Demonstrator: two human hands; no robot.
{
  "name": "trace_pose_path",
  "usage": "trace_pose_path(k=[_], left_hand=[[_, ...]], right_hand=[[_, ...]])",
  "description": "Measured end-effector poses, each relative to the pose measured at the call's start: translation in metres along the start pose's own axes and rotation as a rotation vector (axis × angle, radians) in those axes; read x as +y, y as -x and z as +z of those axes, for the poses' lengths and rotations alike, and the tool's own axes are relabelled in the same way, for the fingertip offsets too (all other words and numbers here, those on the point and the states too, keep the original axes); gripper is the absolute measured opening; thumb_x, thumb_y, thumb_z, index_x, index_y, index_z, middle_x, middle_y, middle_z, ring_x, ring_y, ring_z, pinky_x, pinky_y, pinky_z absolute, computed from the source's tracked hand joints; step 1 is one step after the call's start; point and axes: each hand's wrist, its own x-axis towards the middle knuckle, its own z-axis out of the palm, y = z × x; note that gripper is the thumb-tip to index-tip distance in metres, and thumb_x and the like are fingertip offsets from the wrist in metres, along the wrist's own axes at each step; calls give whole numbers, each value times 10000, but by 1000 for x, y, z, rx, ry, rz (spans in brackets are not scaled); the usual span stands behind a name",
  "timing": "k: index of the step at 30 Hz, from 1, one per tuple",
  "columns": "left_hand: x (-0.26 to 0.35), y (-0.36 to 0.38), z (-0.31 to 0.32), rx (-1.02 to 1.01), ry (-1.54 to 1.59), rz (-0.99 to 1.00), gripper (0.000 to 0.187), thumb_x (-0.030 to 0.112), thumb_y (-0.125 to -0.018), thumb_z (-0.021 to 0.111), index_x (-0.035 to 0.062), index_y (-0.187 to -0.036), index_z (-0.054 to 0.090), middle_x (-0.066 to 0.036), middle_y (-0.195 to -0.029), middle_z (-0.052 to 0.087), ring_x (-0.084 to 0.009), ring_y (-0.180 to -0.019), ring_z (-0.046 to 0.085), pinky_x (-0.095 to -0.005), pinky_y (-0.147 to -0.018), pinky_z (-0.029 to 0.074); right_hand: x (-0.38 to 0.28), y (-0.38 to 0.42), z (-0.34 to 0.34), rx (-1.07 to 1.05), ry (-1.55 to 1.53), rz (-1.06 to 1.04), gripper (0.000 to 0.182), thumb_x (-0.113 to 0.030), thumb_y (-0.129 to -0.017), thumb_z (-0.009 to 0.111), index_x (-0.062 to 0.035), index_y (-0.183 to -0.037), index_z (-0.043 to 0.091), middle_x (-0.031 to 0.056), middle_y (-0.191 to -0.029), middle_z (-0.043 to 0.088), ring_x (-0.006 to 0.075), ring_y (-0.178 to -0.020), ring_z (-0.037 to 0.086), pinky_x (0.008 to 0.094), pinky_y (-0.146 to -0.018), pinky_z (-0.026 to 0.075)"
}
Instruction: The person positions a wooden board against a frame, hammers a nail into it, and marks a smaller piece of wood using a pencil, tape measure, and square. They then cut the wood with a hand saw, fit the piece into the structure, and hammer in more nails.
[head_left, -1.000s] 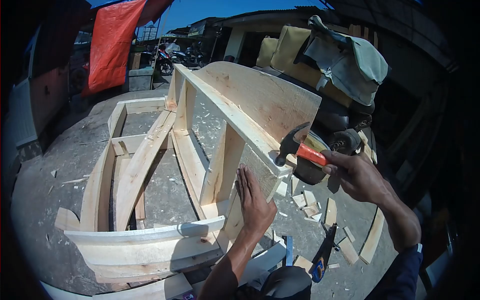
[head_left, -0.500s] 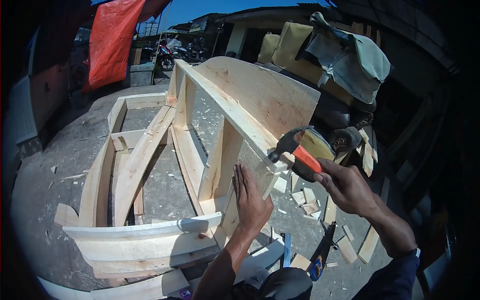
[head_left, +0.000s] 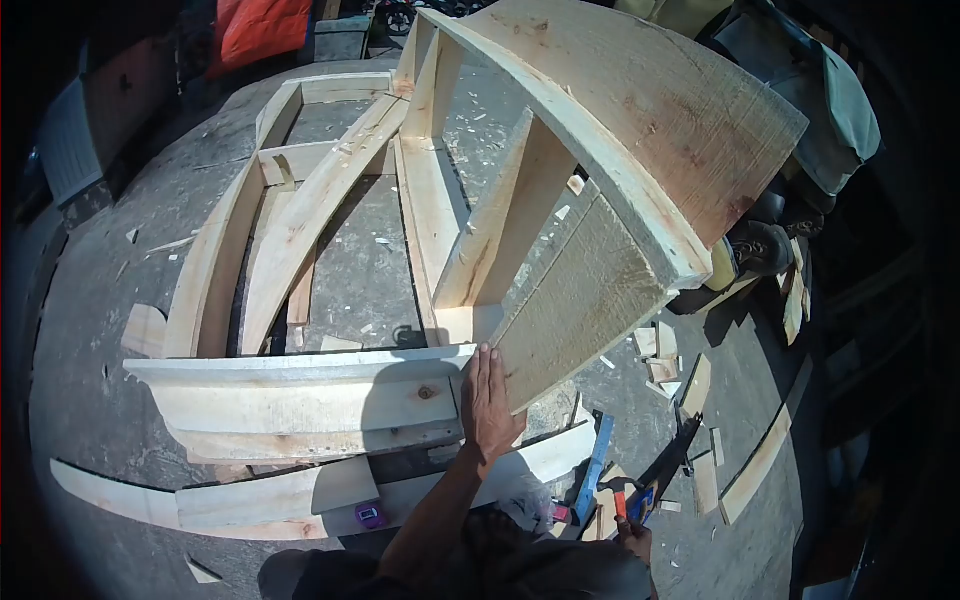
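Note:
The pale wooden frame (head_left: 340,235) of curved boards stands on the ground in front of me. My left hand (head_left: 490,412) lies with straight fingers against the lower end of its slanted side board (head_left: 580,290). Low beside my knee, my right hand (head_left: 636,542) is closed around a hammer (head_left: 620,503) with an orange handle and a dark head. A long curved rail (head_left: 590,120) tops the frame, with a broad board (head_left: 640,90) behind it. A blue strip-shaped tool (head_left: 594,465) and a dark-bladed handsaw (head_left: 672,460) lie close to the hammer.
Wood offcuts (head_left: 658,358) and shavings are scattered on the concrete (head_left: 365,265). Curved planks (head_left: 110,492) lie in front of the frame, with a purple tape measure (head_left: 371,515) on them. A grey-green cloth (head_left: 850,120) and dark shoes (head_left: 760,248) are at the right.
My right hand has lowered the hammer from the frame's upper corner to beside my knee. The left hand now rests at the side board's lower end. The view has tilted downward.

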Motion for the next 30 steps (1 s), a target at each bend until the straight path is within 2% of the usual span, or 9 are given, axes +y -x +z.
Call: trace_pose_path(k=[3,9,11,13,15,18,21,24,30], left_hand=[[-6,8,4,-38,-243,-31,1189,272,-613,877,-55,-1569,249,-257,-1639,253,-455,-1521,199,-595,-1187,220],[-4,2,-20,-57,-323,-7,1188,437,-642,841,-53,-1561,268,-269,-1629,258,-468,-1513,178,-637,-1178,139],[-3,-1,-24,-106,-355,-15,1168,407,-660,821,-52,-1568,246,-284,-1622,255,-490,-1513,166,-647,-1179,137],[-5,2,-25,-172,-388,-28,1149,377,-678,801,-51,-1576,224,-299,-1615,253,-512,-1513,154,-657,-1180,134],[-5,0,-22,-112,-411,15,1107,395,-713,765,-56,-1571,232,-302,-1614,254,-517,-1516,142,-677,-1171,131],[-15,6,-13,-71,-400,26,1097,385,-733,755,-55,-1577,209,-307,-1625,213,-531,-1514,130,-689,-1164,132],[-8,11,-12,36,-406,-37,1130,419,-733,765,-41,-1587,185,-322,-1629,173,-543,-1505,135,-687,-1163,144],[-10,18,-6,71,-430,-65,1160,437,-726,784,-23,-1596,169,-333,-1631,141,-547,-1495,153,-689,-1152,172],[-13,19,-3,93,-400,-49,1199,413,-675,829,-8,-1597,188,-323,-1630,143,-532,-1484,180,-681,-1138,215]], right_hand=[[117,-35,-9,14,57,124,421,-413,-980,676,-15,-1102,738,-29,-555,515,79,-425,478,296,-397,350],[176,-16,-11,8,-30,159,428,-388,-1000,619,23,-1047,730,76,-625,612,191,-484,577,341,-462,423],[166,-22,1,600,1130,-605,344,-297,-983,643,35,-1039,713,167,-833,692,287,-653,665,383,-525,476],[88,-17,19,283,647,-635,261,-205,-953,666,35,-1047,705,219,-1019,700,349,-823,697,412,-638,540],[47,-14,45,-167,160,-348,224,-189,-967,664,4,-1070,711,177,-926,730,302,-862,734,398,-727,574],[-4,-8,96,-501,216,-442,221,-188,-923,713,-25,-1068,743,190,-900,732,288,-806,732,422,-717,564],[22,-31,140,-475,513,-774,186,-169,-849,718,-40,-981,747,192,-838,709,347,-757,712,441,-671,554],[36,-43,154,-396,455,-815,159,-174,-778,723,-42,-866,709,197,-786,677,394,-725,689,468,-639,547],[17,-38,159,-372,821,-738,408,-349,-756,752,-73,-1054,720,167,-851,715,381,-790,723,503,-691,573]])
